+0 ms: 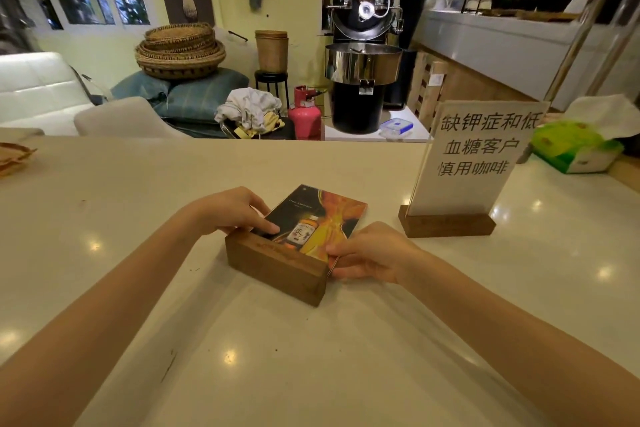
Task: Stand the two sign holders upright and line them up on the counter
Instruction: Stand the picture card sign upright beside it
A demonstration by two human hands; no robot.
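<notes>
A sign holder with a dark wooden base [277, 267] lies tipped back on the cream counter [242, 350], its clear panel with an orange and black bottle picture [320, 218] almost flat and facing up. My left hand [239, 210] grips the panel's left edge just above the base. My right hand [367, 255] pinches the panel's right edge beside the base's end. To the right, a second sign holder [474, 163] stands upright in its wooden base [446, 225], showing black characters on white paper.
A green tissue pack [575, 149] lies at the counter's far right. A brown woven item [14, 156] sits at the left edge. Beyond the counter are a black roaster [363, 55], a pink gas cylinder [306, 114], stacked baskets and white seats.
</notes>
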